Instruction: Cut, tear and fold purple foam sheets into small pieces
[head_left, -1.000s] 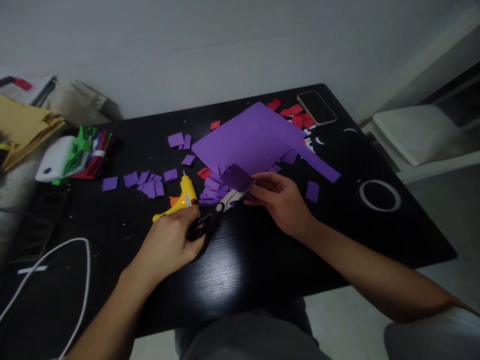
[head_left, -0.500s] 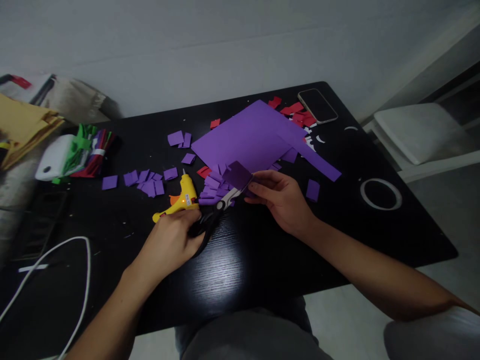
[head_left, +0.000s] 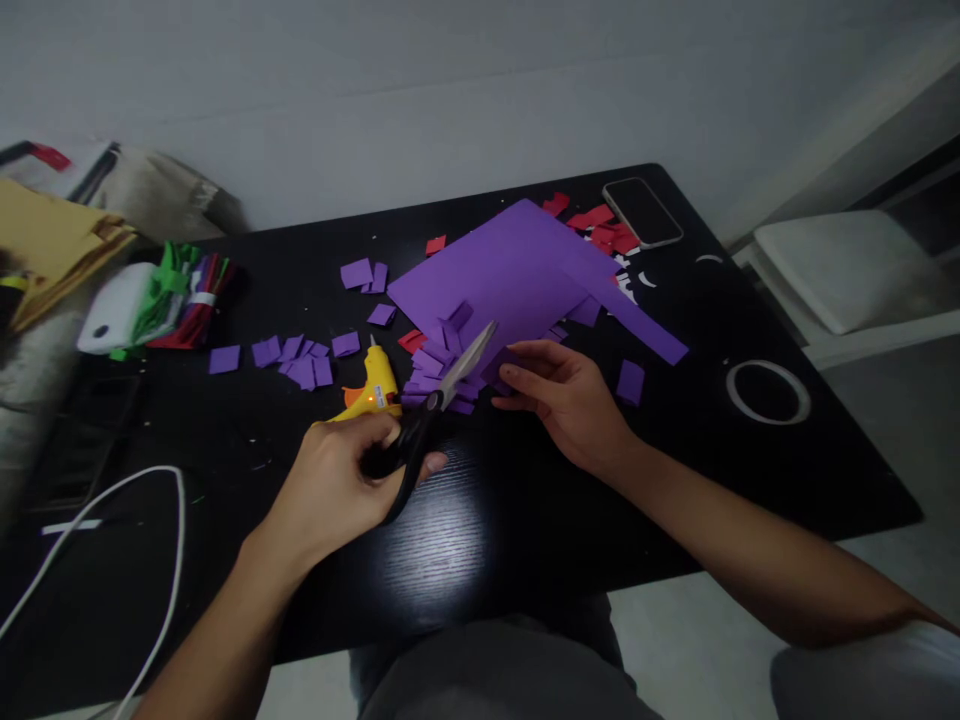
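My left hand [head_left: 341,475] is closed through the handles of a pair of scissors [head_left: 463,368], whose blades point up and to the right. Between the thumb and fingers of my right hand [head_left: 570,405] is a small purple paper piece [head_left: 496,370], partly hidden by the fingertips. The blades are just left of that piece, above a heap of cut purple pieces [head_left: 426,378]. A large purple sheet [head_left: 495,260] lies behind both hands. Right beyond my left hand rests a yellow hot glue gun [head_left: 380,376], its grip partly covered.
More purple pieces [head_left: 304,365] are scattered to the left, near bundled coloured pipe cleaners [head_left: 180,300]. Red scraps [head_left: 611,235] and a phone [head_left: 643,212] lie at the back right. A pale ring [head_left: 804,402] is at the right; a white cable [head_left: 178,540] curves at the left.
The scissors have cut through the purple paper. The part beyond the blades has dropped onto the heap, and a smaller piece stays in my right hand.
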